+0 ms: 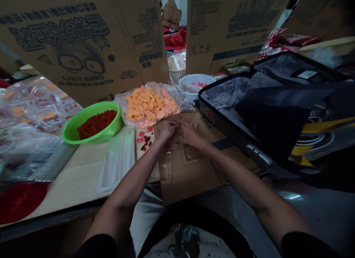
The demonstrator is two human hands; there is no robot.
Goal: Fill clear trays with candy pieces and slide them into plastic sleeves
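My left hand (167, 130) and my right hand (190, 134) meet over a flat cardboard sheet (188, 176), fingers curled in and nearly touching. Whatever is between the fingertips is too small and dim to make out. Just below my hands, clear plastic trays (165, 172) lie on the cardboard. Left of my left hand are small red and dark pieces (145, 142) on a light surface. Behind my hands lies a clear bag with many orange pieces (148, 104).
A green bowl (118, 119) of red shreds and long translucent plastic sleeves (118, 158) sit to the left. A red dish (24, 204) lies near the front left. An open suitcase (235, 132) crowds the right. Tall cardboard boxes (144, 36) and a pale bowl (184, 88) stand behind.
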